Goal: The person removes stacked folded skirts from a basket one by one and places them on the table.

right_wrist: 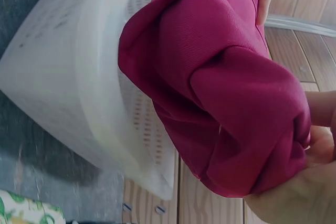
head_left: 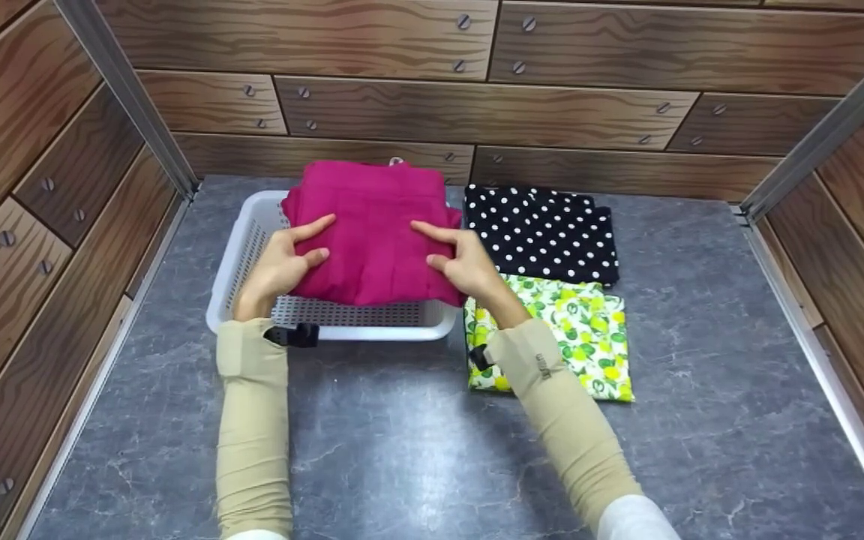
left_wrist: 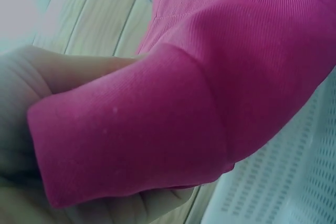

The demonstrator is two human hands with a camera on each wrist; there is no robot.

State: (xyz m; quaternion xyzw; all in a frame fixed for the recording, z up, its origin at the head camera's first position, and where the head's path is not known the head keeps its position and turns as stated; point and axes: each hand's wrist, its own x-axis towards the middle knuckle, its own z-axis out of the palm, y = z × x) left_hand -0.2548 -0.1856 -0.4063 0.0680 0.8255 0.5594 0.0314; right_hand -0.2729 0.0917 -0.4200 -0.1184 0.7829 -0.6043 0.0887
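Observation:
A folded magenta garment (head_left: 376,232) is held above the white plastic basket (head_left: 357,332), covering much of its opening. My left hand (head_left: 280,262) grips the garment's left side, thumb and index finger on top. On the opposite side, my right hand (head_left: 469,262) holds it the same way. In the left wrist view, a thick fold (left_wrist: 136,129) of the cloth lies between thumb and fingers. The right wrist view has the draped edge (right_wrist: 236,108) hanging beside the basket wall (right_wrist: 94,77). The garment hides most of the basket's inside.
Right of the basket lies a folded black cloth with white dots (head_left: 544,232). In front of it is a folded lemon-print cloth (head_left: 582,337), partly behind my right forearm. Wood-patterned panels (head_left: 372,109) enclose the grey marbled surface (head_left: 387,435) at the back and sides.

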